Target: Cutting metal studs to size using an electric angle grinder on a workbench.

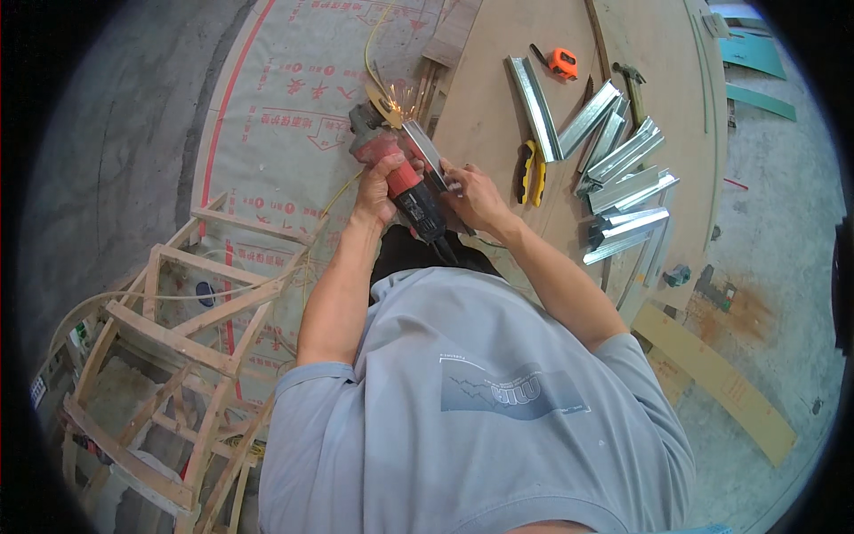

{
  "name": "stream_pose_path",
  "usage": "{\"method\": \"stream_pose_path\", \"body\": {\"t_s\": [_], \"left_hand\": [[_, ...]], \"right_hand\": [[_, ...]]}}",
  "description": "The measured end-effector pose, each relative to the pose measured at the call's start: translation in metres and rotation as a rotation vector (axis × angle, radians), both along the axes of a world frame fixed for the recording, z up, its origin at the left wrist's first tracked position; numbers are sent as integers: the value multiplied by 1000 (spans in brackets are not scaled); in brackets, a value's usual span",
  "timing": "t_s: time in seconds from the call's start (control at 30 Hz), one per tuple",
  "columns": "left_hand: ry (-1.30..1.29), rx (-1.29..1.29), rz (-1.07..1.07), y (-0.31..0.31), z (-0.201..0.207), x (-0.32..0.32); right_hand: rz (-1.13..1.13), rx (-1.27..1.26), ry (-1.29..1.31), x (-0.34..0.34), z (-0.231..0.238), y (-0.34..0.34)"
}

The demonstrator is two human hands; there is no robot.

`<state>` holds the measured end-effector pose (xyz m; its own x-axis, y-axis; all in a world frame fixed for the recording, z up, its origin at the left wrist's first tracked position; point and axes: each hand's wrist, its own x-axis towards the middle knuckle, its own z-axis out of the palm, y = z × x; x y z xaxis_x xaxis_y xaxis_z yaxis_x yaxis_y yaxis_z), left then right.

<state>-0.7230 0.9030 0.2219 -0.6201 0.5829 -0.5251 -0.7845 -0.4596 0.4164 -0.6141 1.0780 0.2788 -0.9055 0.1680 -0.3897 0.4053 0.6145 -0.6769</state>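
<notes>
My left hand (382,185) is wrapped round the red and black body of an angle grinder (410,189). Its disc guard points up and away from me, and orange sparks (407,100) fly off beside it. In my right hand (481,199) is a silvery metal channel (422,145), its far end up against the grinder's disc. The exact contact between disc and metal is partly hidden by the guard and the sparks. Right of my right hand lies a yellow and black hand tool (531,174) on a wooden board (480,107).
Several short metal channels (627,160) lie on the board, with an orange tape measure (562,63) and a hammer (632,89) beyond. A wooden frame (169,343) stands at lower left. Printed protective sheeting (285,116) covers the floor; a yellowish cable (341,190) runs near my left wrist.
</notes>
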Motion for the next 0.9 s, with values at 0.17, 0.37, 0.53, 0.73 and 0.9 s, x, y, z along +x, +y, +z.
{"method": "stream_pose_path", "body": {"t_s": [0.17, 0.37, 0.53, 0.73, 0.9], "left_hand": [[26, -3, 2, 2, 1, 0], [2, 13, -6, 1, -9, -1], [21, 12, -6, 3, -2, -1], [-45, 50, -43, 1, 2, 0], [-47, 30, -31, 4, 3, 2]], "right_hand": [[2, 25, 30, 1, -1, -1], [-25, 14, 34, 1, -2, -3], [-15, 11, 33, 1, -2, -1], [-8, 14, 28, 0, -7, 0], [7, -6, 65, 0, -15, 4]]}}
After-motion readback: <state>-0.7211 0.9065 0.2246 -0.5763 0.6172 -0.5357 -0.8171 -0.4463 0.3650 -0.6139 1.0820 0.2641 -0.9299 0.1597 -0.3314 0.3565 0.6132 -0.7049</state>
